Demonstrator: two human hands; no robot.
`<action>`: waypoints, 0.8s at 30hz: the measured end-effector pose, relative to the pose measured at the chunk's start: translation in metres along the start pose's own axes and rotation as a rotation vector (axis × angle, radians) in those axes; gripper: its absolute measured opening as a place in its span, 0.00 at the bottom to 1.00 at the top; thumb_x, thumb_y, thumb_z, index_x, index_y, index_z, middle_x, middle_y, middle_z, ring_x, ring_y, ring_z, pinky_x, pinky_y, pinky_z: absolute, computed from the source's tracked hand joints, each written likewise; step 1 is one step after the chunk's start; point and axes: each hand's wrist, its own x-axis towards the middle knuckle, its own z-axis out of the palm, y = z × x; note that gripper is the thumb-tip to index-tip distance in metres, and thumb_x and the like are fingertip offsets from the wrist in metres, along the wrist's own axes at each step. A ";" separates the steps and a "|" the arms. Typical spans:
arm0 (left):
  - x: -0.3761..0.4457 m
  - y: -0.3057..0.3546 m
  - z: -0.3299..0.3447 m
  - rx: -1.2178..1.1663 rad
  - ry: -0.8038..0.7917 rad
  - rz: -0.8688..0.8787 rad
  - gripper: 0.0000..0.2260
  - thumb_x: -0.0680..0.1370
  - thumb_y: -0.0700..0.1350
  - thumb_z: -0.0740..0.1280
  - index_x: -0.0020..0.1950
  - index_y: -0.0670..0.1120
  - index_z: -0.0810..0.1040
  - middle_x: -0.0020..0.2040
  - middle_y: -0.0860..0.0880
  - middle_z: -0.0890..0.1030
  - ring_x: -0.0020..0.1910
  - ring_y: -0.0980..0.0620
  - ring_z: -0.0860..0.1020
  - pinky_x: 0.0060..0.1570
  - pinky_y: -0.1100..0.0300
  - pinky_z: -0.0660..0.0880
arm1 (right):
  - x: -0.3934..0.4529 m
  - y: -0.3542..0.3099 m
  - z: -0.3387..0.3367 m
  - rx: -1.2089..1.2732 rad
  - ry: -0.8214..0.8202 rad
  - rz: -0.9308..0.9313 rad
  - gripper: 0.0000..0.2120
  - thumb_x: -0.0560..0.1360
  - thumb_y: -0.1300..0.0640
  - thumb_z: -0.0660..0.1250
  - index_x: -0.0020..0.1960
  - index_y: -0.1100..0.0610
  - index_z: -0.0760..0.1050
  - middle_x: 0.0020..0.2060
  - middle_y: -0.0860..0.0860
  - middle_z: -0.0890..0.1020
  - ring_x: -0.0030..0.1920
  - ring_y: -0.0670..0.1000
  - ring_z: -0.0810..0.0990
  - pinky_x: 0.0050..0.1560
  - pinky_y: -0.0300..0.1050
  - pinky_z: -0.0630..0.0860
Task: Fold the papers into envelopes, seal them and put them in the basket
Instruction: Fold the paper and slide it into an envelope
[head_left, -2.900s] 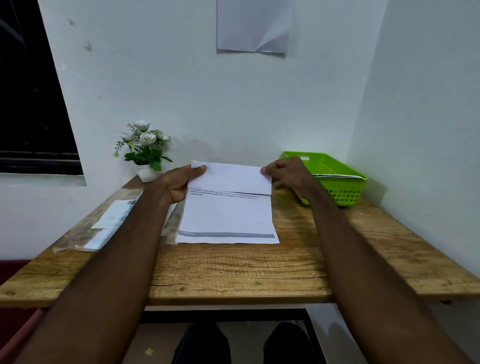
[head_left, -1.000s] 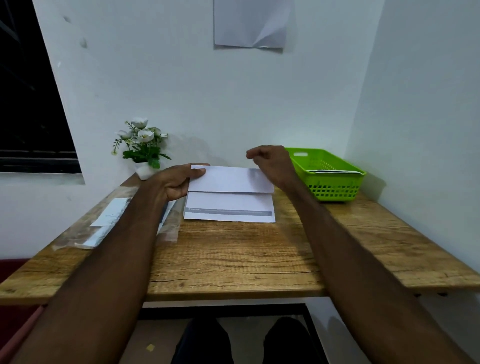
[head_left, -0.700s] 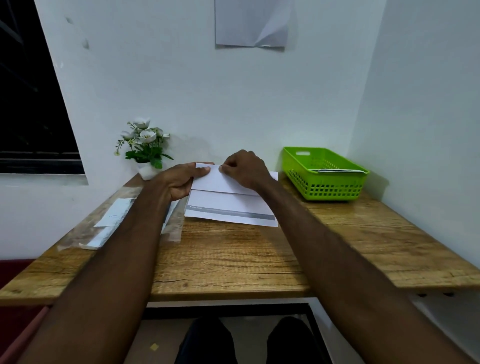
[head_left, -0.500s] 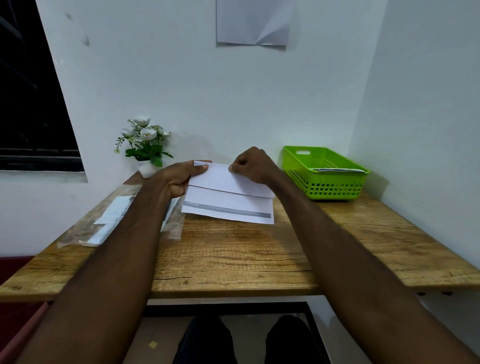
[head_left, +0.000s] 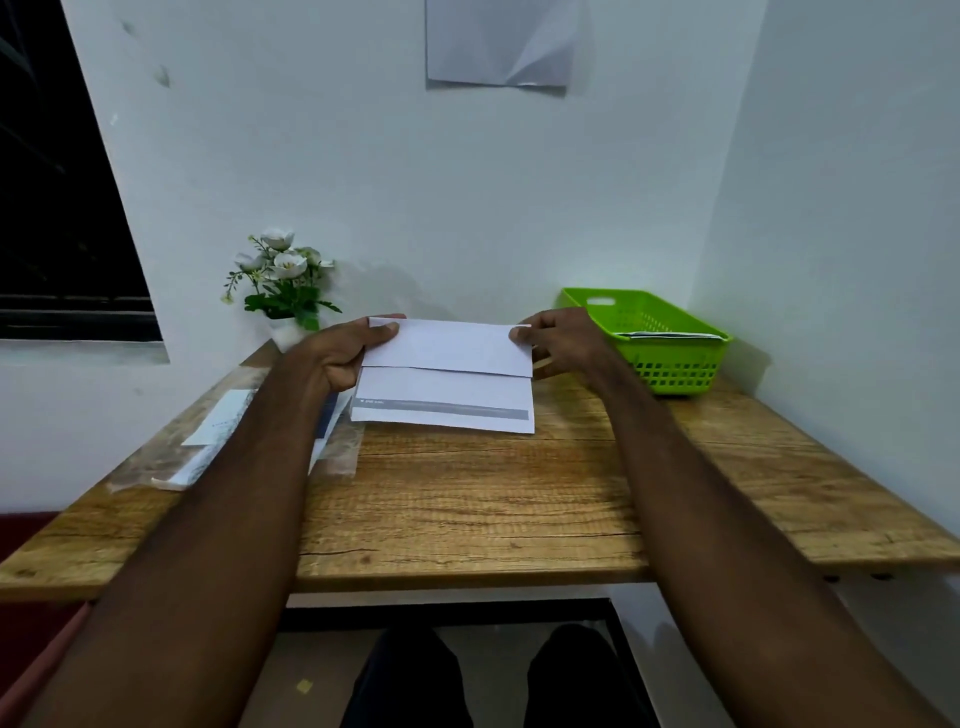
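**Top flap folded down, crease being set**

The white, grey-striped folded paper sheet (head_left: 444, 376) lies left of the green perforated plastic basket (head_left: 670, 358). The left hand (head_left: 343, 353) and right hand (head_left: 558, 340) pinch its far corners. Sealing probably comes next.

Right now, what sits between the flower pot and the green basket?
In the head view, the folded paper, pinched by the left hand and right hand.

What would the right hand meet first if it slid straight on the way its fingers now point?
The right hand points leftward along the folded paper, so probably the left hand holding the opposite corner; depth is uncertain.
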 end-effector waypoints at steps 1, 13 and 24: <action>0.000 0.000 0.001 -0.011 -0.004 0.003 0.07 0.84 0.39 0.63 0.56 0.45 0.80 0.42 0.45 0.88 0.38 0.49 0.87 0.35 0.52 0.84 | 0.000 0.001 0.000 0.042 -0.022 0.016 0.07 0.75 0.58 0.75 0.48 0.62 0.82 0.42 0.55 0.87 0.39 0.52 0.86 0.34 0.46 0.82; -0.009 -0.001 0.001 0.061 -0.194 -0.198 0.16 0.77 0.41 0.70 0.64 0.39 0.79 0.59 0.38 0.84 0.52 0.43 0.86 0.47 0.48 0.85 | 0.008 0.008 0.002 0.210 -0.020 0.100 0.10 0.77 0.62 0.74 0.57 0.61 0.83 0.51 0.56 0.88 0.44 0.52 0.87 0.41 0.47 0.85; -0.010 -0.001 0.000 0.154 -0.171 -0.247 0.17 0.79 0.37 0.68 0.68 0.37 0.76 0.61 0.37 0.83 0.47 0.45 0.87 0.41 0.50 0.85 | 0.007 0.007 -0.001 0.236 -0.024 0.069 0.12 0.78 0.61 0.72 0.61 0.60 0.82 0.55 0.57 0.87 0.55 0.57 0.86 0.50 0.53 0.85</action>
